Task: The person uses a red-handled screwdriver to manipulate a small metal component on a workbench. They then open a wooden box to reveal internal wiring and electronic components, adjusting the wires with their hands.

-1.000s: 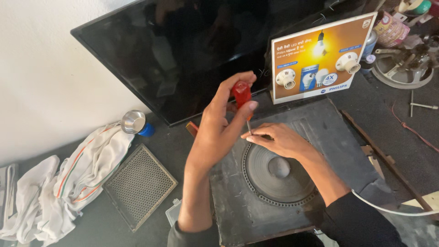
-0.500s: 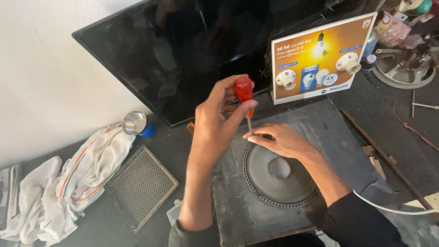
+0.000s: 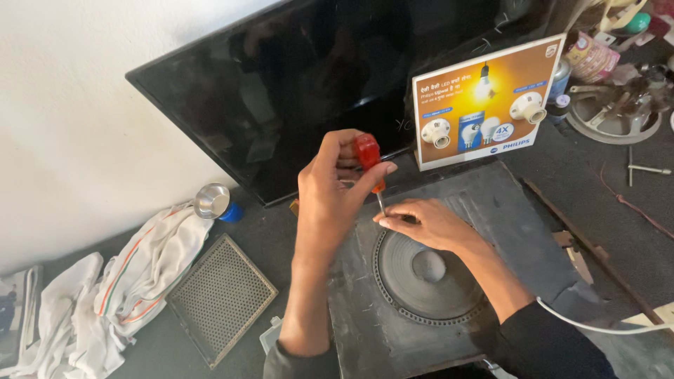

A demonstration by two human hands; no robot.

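A round black speaker (image 3: pixel 428 274) is set in a dark square board (image 3: pixel 491 231) lying flat in front of me. My left hand (image 3: pixel 333 189) grips the red handle of a screwdriver (image 3: pixel 368 156), held upright with its tip down at the speaker's upper left rim. My right hand (image 3: pixel 428 223) rests on that rim, its fingertips pinching the metal shaft near the tip.
A large black flat screen (image 3: pixel 281 91) leans against the white wall behind. An orange printed card (image 3: pixel 477 105) stands at the board's far edge. A metal mesh grille (image 3: pixel 221 298) and a white cloth (image 3: pixel 119 295) lie left. Metal parts (image 3: pixel 618 112) sit far right.
The screwdriver handle has shifted slightly in my left hand's grip as if turned; both hands stay at the same spot on the speaker's rim.
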